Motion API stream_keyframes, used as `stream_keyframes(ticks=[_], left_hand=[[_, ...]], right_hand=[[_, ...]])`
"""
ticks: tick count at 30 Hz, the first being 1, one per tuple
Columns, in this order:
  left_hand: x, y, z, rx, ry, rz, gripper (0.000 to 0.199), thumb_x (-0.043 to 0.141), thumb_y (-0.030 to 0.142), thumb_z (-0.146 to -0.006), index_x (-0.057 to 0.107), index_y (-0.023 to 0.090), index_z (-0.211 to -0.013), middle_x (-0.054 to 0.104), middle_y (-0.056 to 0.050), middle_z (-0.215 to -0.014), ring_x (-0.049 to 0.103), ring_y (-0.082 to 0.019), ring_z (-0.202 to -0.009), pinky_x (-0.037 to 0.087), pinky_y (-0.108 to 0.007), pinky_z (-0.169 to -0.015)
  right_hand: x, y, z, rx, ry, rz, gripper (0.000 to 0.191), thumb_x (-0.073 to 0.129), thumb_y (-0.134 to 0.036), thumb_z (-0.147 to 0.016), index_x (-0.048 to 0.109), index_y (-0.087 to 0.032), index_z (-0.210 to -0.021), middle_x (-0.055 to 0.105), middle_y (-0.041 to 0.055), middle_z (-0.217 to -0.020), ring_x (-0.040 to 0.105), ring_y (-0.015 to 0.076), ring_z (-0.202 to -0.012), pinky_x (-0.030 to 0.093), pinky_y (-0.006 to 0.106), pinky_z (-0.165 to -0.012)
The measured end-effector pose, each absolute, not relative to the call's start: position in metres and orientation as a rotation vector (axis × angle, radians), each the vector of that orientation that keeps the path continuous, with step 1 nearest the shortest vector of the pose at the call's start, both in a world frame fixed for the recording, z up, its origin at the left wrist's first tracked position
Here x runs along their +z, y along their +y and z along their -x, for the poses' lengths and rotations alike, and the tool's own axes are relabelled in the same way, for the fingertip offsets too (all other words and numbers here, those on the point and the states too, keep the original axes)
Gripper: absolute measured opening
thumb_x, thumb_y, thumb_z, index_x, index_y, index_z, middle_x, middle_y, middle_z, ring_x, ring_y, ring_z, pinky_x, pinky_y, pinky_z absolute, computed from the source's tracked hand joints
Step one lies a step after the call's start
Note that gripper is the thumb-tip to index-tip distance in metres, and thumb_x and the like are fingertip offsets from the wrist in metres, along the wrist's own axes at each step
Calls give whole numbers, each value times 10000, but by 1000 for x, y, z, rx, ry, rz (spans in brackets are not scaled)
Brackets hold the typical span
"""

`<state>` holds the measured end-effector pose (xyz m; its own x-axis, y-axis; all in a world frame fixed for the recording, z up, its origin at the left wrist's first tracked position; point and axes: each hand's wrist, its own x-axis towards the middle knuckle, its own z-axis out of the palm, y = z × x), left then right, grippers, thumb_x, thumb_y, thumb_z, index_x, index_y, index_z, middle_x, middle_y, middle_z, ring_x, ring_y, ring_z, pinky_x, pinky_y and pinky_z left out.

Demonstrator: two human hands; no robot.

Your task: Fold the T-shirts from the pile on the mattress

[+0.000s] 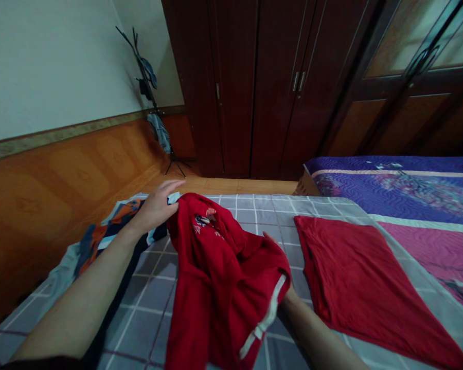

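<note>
A crumpled red garment (216,267) with a small print and a white stripe hangs over the grey checked bed (154,293), in the middle of the view. At its upper left edge is my left hand (158,205), fingers apart, with the thumb side next to the cloth. My right hand (283,288) is mostly hidden beneath and behind the garment's right side; a fingertip shows above the cloth, and the grip itself cannot be seen. A second red garment (358,272) lies spread flat on the bed at the right.
Patterned clothes (104,231) lie along the bed's left side. A purple and pink floral bed cover (420,195) lies at the right. Beyond the bed stand a dark wardrobe (235,92) and a black coat stand (150,92) with clothes, beside the wall.
</note>
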<state>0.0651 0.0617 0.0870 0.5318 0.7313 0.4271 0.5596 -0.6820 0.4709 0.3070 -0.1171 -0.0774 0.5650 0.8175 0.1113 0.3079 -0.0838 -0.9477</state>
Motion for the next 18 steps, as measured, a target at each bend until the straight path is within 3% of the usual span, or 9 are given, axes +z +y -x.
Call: stream_keyframes(ticks=[4, 8, 10, 15, 17, 18], left_hand=[[35, 51, -51, 682, 1259, -2364, 517, 540, 390, -798, 531, 140, -1252, 619, -98, -1178, 590, -238, -1047, 450, -376, -938], [4, -7, -33, 335, 1194, -2367, 409, 610, 424, -779, 626, 200, -1120, 645, -74, -1127, 592, -248, -1053, 452, -356, -935], [-1, -42, -26, 183, 1104, -2399, 403, 666, 379, -743, 627, 243, -1121, 622, -58, -1167, 579, -249, -1082, 454, -350, -937], [-12, -109, -19, -146, 647, -2550, 705, 760, 359, -664, 477, 352, -1309, 453, -57, -1406, 433, -299, -1266, 400, -422, -1026], [-19, -116, -20, -132, 512, -2630, 670, 728, 366, -708, 458, 335, -1320, 474, -61, -1390, 410, -297, -1283, 347, -452, -1069], [-23, -115, -20, -88, 507, -2667, 561, 694, 336, -744, 501, 311, -1271, 535, -59, -1325, 439, -280, -1257, 320, -451, -1088]], right_hand=[[-85, -116, -309, 674, -936, 1366, 598, 590, -345, -754, 470, -191, -1319, 656, 81, -1132, 635, 204, -968, 500, 314, -867], [-91, -115, -310, 640, -954, 1335, 590, 594, -336, -762, 466, -203, -1323, 578, 100, -1245, 544, 233, -1123, 391, 380, -1011], [-90, -114, -310, 555, -986, 1349, 558, 590, -334, -757, 505, -206, -1293, 554, 103, -1259, 503, 245, -1166, 351, 402, -1042], [-81, -116, -309, 494, -1073, 1360, 387, 583, -348, -753, 649, -242, -1119, 473, 83, -1307, 446, 251, -1218, 346, 399, -1036], [-78, -118, -309, 508, -1104, 1368, 281, 601, -353, -740, 697, -252, -984, 456, 67, -1322, 429, 258, -1229, 335, 398, -1036], [-77, -119, -309, 503, -1114, 1364, 234, 601, -355, -738, 706, -250, -918, 462, 66, -1315, 432, 262, -1225, 332, 399, -1034]])
